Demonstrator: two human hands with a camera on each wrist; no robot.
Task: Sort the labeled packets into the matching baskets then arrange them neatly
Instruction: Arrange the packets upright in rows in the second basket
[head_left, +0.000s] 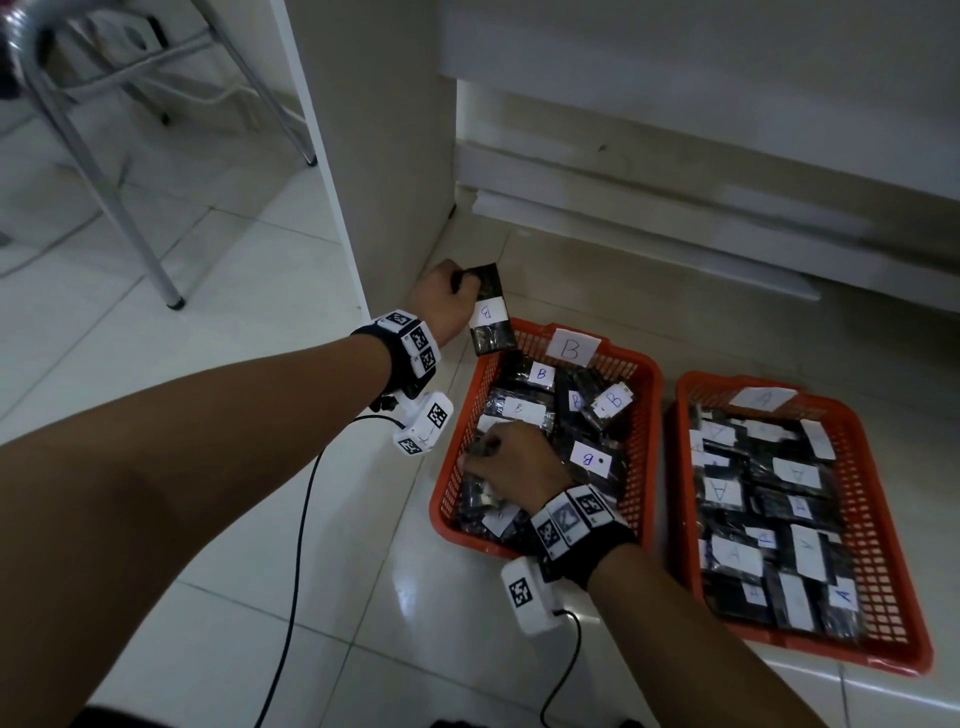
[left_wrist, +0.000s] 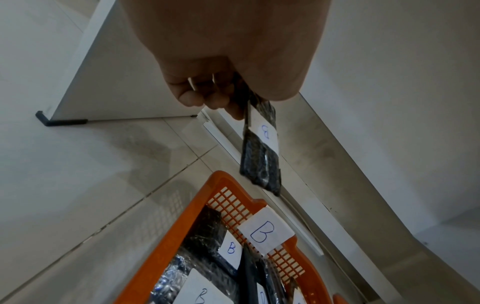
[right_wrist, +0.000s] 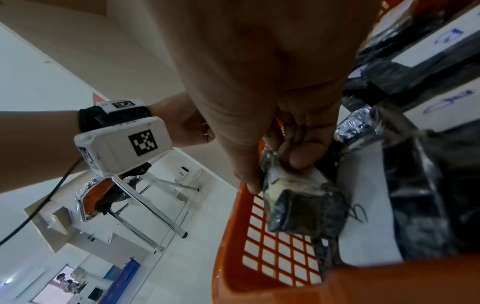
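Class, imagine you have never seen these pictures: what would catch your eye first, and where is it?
Two orange baskets on the tiled floor, basket B left of basket A, both full of dark labelled packets. The left hand holds a B packet above basket B's far left corner, while the right hand pinches another packet inside it.
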